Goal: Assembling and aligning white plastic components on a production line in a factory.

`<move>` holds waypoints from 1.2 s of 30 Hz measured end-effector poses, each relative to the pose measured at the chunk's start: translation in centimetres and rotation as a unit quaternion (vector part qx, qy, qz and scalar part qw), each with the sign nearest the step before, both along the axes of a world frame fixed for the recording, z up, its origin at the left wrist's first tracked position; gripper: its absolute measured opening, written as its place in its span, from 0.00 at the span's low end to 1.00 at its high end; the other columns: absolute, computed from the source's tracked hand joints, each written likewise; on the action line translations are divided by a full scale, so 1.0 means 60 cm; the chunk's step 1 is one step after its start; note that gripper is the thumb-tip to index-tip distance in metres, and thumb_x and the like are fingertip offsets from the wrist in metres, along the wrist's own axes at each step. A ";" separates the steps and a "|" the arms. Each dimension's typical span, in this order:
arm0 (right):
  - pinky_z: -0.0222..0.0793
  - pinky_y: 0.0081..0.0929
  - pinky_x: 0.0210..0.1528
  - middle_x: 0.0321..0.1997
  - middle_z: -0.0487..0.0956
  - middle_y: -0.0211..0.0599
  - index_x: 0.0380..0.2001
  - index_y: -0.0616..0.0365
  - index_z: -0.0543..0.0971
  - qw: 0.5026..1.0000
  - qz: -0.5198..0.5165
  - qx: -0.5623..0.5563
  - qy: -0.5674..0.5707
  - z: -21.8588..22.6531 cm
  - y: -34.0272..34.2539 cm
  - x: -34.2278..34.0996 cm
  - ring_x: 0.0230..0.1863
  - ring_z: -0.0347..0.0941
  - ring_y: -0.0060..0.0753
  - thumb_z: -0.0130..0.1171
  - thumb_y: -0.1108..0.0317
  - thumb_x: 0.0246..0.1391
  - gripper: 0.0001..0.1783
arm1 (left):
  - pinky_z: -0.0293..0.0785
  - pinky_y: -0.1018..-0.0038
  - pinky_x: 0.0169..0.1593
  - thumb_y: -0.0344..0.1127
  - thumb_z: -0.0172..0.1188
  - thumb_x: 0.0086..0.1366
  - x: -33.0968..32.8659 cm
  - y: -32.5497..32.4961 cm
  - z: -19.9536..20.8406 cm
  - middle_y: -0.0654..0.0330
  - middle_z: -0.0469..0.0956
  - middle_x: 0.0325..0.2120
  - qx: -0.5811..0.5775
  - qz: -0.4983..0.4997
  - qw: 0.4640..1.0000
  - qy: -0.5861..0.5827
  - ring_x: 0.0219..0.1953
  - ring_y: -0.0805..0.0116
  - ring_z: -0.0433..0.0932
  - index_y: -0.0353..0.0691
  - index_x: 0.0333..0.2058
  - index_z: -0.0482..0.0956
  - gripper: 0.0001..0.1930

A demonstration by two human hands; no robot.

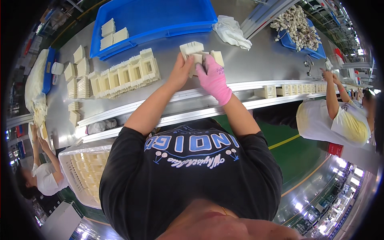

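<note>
Over the metal bench, both my hands meet around cream plastic parts. My bare left hand [181, 71] is closed on the left side of a cream plastic piece [191, 47] with a ridged top edge. My right hand [214, 80], in a pink glove, grips from the right, its fingers curled around the parts. Another cream block [217, 58] shows behind the gloved fingers; whether it is joined to the first piece I cannot tell. To the left, a row of cream rectangular housings [127, 74] stands side by side on the bench.
Beyond my hands lies a large blue tray [176, 30] with several cream stacks inside. A white cloth [232, 33] sits beside it. Stacked cream pieces [83, 67] stand at left. A blue bin [320, 51] of wired connectors is at right. Co-workers [332, 120] flank me; a white crate [66, 168] stands lower left.
</note>
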State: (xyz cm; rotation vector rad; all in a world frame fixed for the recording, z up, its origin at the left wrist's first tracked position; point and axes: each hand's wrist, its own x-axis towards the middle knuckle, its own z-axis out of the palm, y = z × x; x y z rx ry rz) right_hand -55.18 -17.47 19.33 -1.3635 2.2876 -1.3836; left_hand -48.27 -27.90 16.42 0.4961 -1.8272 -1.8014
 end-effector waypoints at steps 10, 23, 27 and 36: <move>0.59 0.24 0.20 0.17 0.68 0.33 0.45 0.61 0.62 0.999 0.003 -0.042 0.021 0.013 -0.007 0.003 0.16 0.64 0.26 0.51 0.72 0.46 0.20 | 0.68 0.78 0.37 0.47 0.36 0.65 0.003 -0.007 -0.018 0.60 0.66 0.37 0.132 -0.062 0.989 0.037 0.37 0.75 0.66 0.40 0.46 0.59 0.18; 0.64 0.16 0.25 0.22 0.72 0.30 0.46 0.61 0.66 0.961 0.069 -0.006 -0.267 0.053 0.023 -0.020 0.22 0.68 0.18 0.48 0.71 0.47 0.20 | 0.74 0.71 0.29 0.42 0.45 0.61 0.005 0.000 -0.020 0.54 0.67 0.38 0.200 -0.124 0.971 -0.043 0.35 0.67 0.72 0.38 0.45 0.56 0.18; 0.64 0.19 0.25 0.24 0.75 0.35 0.43 0.63 0.68 0.972 0.003 0.012 -0.234 0.039 0.020 -0.021 0.22 0.69 0.22 0.50 0.69 0.47 0.18 | 0.74 0.72 0.28 0.42 0.44 0.62 0.003 0.007 0.006 0.54 0.67 0.38 0.142 -0.059 0.984 -0.089 0.34 0.67 0.72 0.39 0.45 0.56 0.18; 0.65 0.29 0.30 0.30 0.72 0.43 0.41 0.64 0.67 0.999 -0.025 0.025 -0.017 0.020 0.007 0.024 0.26 0.70 0.35 0.52 0.67 0.45 0.19 | 0.69 0.70 0.38 0.42 0.43 0.62 -0.006 -0.024 -0.049 0.53 0.67 0.38 -0.176 0.118 0.975 -0.064 0.40 0.65 0.68 0.34 0.41 0.61 0.16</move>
